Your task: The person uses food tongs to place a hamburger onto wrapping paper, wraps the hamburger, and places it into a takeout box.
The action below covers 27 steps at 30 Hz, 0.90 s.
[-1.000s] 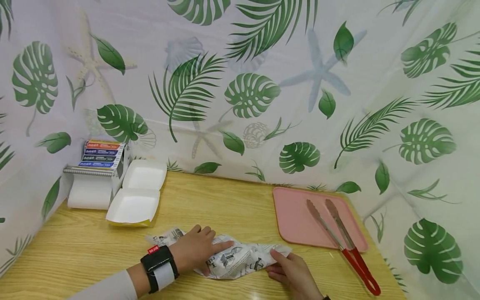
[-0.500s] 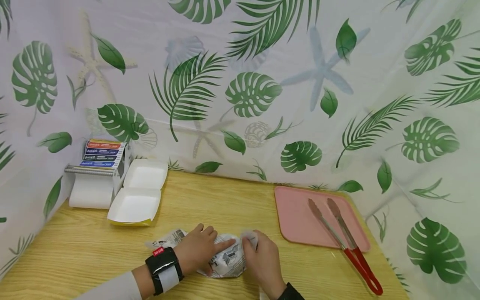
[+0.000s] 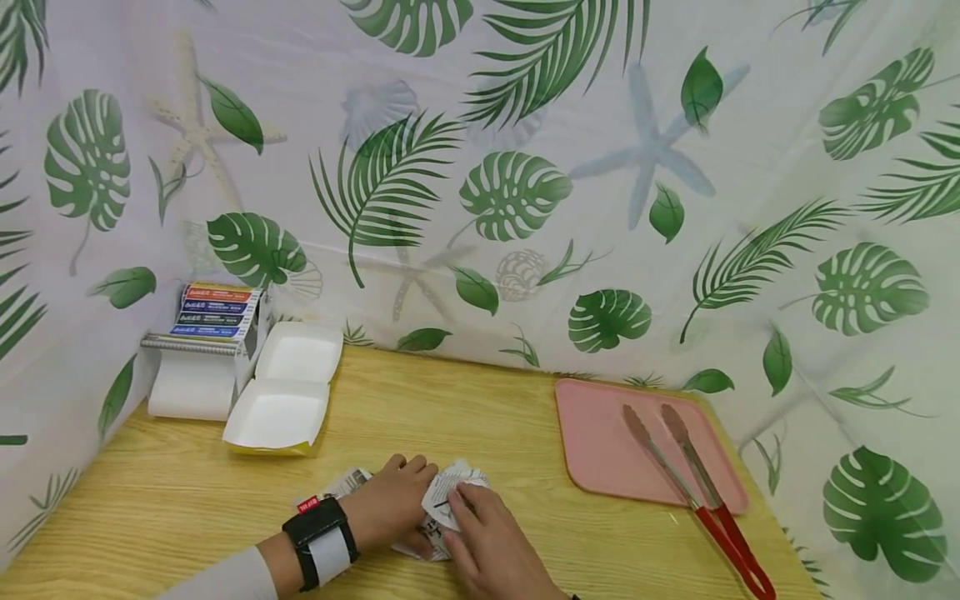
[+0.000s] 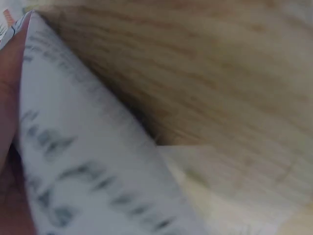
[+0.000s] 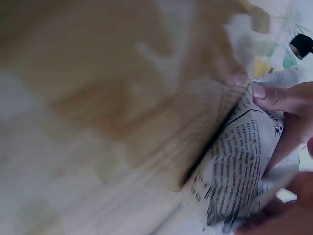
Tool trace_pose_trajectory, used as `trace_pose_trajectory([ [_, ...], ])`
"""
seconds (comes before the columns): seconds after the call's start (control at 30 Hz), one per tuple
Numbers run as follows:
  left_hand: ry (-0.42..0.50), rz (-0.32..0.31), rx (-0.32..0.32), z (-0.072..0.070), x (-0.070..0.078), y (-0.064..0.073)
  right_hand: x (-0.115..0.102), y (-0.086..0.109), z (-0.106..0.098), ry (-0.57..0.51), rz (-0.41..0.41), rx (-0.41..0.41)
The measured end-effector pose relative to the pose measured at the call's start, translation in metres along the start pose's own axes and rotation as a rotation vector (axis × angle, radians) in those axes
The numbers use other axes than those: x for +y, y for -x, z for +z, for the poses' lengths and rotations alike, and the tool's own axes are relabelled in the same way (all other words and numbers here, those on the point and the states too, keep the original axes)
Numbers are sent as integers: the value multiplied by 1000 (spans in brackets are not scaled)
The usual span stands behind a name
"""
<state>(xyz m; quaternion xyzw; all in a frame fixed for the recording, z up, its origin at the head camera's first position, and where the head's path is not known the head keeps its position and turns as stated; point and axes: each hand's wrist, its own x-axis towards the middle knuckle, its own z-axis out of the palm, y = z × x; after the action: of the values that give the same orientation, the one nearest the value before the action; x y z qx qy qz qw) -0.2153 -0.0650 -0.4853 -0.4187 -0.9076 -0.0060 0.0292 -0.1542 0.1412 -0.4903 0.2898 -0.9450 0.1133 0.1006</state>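
Observation:
A printed sheet of wrapping paper [image 3: 452, 490], with newspaper-like lettering, lies bunched up on the wooden table between both hands. My left hand [image 3: 392, 502] grips its middle from the left, fingers over the far side and thumb on the near side. From the right, my right hand [image 3: 501, 540] holds the folded-over end of the sheet between thumb and fingers. Up close in the right wrist view, the folded paper [image 5: 237, 159] rises in a slanted flap with fingers at its edges. The left wrist view shows a smooth paper face [image 4: 93, 142]. Whatever the paper may enclose is hidden.
A pink tray [image 3: 596, 450] stands at the right, with red-handled tongs [image 3: 693, 475] lying across it and over its front edge. An open white clamshell box [image 3: 279, 412] sits at the left, beside a dispenser [image 3: 197, 367] with boxed rolls. Patterned curtains [image 3: 517, 100] enclose the table.
My right hand has lifted the paper's right end and folded it leftward over the middle, coming close to the left hand. The left hand stays on the paper.

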Motion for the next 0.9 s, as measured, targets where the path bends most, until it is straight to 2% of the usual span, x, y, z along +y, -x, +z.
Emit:
trace_pose_trajectory([
  [0.13, -25, -16, -13, 2, -4, 0, 12, 4, -9, -62, -26, -205],
  [0.23, -47, -20, 1, 4, -6, 1, 21, 2, -14, -92, -51, -285],
  [0.37, -33, -1, 81, 7, -7, 6, 32, -5, -17, -80, -132, -284],
  [0.5, -25, 96, 165, 6, -7, 16, 43, -14, -19, -115, -195, -275],
  [0.6, -49, 160, 174, 4, -8, 26, 48, -21, -19, -167, -211, -291],
  [0.73, -82, 190, 170, 3, -11, 31, 53, -30, -20, -165, -231, -290],
  [0.83, -35, 193, 166, 3, -15, 31, 54, -33, -19, -148, -231, -306],
  [0.9, 40, 174, 136, 4, -17, 31, 55, -34, -18, -151, -226, -337],
])
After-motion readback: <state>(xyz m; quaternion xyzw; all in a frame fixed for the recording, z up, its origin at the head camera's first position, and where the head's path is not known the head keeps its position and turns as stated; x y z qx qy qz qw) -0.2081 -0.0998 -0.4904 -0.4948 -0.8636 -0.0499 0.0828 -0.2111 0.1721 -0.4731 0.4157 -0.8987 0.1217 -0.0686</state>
